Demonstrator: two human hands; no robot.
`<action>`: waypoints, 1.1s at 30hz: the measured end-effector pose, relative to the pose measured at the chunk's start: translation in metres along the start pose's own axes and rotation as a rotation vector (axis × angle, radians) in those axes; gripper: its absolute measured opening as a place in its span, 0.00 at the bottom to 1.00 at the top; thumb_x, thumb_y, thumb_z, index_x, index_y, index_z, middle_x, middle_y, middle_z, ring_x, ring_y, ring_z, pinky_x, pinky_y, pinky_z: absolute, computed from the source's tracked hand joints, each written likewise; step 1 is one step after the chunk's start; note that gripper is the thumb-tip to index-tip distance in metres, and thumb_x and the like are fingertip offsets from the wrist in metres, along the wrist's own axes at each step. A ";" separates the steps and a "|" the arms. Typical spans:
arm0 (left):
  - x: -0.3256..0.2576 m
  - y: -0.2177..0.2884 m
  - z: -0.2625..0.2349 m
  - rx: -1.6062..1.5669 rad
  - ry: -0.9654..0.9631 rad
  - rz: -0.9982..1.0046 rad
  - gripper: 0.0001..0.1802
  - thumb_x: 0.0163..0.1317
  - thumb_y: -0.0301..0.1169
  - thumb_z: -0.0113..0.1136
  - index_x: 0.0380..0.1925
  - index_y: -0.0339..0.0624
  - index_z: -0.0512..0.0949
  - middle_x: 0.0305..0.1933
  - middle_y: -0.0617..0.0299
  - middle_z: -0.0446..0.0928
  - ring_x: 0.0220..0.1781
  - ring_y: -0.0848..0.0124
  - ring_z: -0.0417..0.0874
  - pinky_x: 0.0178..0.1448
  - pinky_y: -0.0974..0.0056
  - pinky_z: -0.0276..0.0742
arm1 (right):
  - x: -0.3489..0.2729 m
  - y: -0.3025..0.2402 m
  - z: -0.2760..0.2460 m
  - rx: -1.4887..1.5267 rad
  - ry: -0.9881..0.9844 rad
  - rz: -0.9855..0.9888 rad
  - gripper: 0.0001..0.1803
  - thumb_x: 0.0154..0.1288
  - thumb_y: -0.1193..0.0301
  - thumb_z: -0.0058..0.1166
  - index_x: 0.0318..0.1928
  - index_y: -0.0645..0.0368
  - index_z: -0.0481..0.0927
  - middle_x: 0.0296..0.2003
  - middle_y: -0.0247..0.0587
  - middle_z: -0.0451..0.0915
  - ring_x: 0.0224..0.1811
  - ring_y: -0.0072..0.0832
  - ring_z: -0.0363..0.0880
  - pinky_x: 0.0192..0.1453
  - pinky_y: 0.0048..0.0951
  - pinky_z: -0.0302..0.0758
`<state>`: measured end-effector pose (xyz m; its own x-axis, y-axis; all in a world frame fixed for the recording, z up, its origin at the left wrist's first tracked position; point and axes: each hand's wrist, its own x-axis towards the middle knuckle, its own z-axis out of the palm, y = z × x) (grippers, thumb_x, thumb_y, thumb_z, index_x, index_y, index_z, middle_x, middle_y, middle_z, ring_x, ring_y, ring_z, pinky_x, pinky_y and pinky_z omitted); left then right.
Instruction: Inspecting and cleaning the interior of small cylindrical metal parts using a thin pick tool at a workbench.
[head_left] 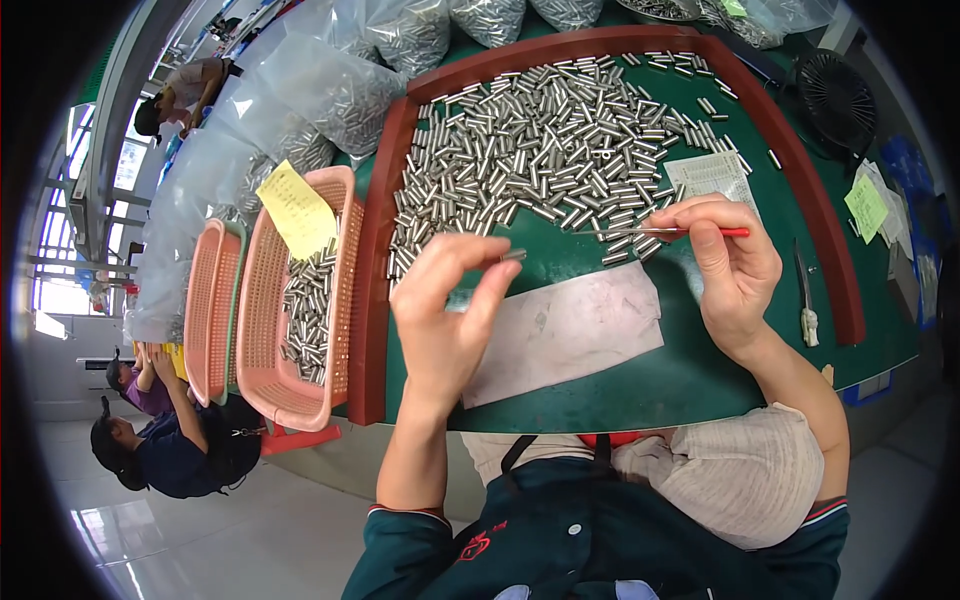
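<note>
My left hand point(440, 305) is raised over the front left of the green table, with thumb and forefinger closed on a short silver metal tube point(513, 255). My right hand point(738, 272) pinches a slim red-handled tool point(733, 232); its thin metal shaft points left, toward the tube but apart from it. Whether the shaft ends in a file or a blade is too small to tell. Beneath and between the hands lies a stained whitish cloth point(570, 325). Beyond them spreads a large heap of similar metal tubes point(530, 140).
A dark red raised border point(375, 300) frames the work area. Left of it stands a pink basket point(262, 330) holding tubes and a yellow note. At right are a knife-like tool point(804, 290), a printed paper point(715, 175) and a black fan point(838, 97). Filled plastic bags point(340, 90) line the back.
</note>
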<state>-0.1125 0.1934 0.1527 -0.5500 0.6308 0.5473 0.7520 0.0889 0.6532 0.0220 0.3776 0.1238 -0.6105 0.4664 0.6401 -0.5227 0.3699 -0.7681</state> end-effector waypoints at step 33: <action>-0.008 -0.028 0.018 -0.798 -0.114 -0.739 0.04 0.54 0.19 0.57 0.27 0.36 0.72 0.28 0.59 0.77 0.30 0.74 0.79 0.38 0.73 0.75 | 0.001 -0.018 0.011 -0.189 -0.260 -0.479 0.09 0.60 0.70 0.52 0.36 0.63 0.72 0.31 0.47 0.78 0.31 0.37 0.81 0.30 0.29 0.79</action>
<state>-0.1225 0.2001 0.1205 -0.7008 0.6987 -0.1439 -0.2243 -0.0244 0.9742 0.0241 0.3621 0.1387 -0.4707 0.0073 0.8823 -0.6764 0.6391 -0.3661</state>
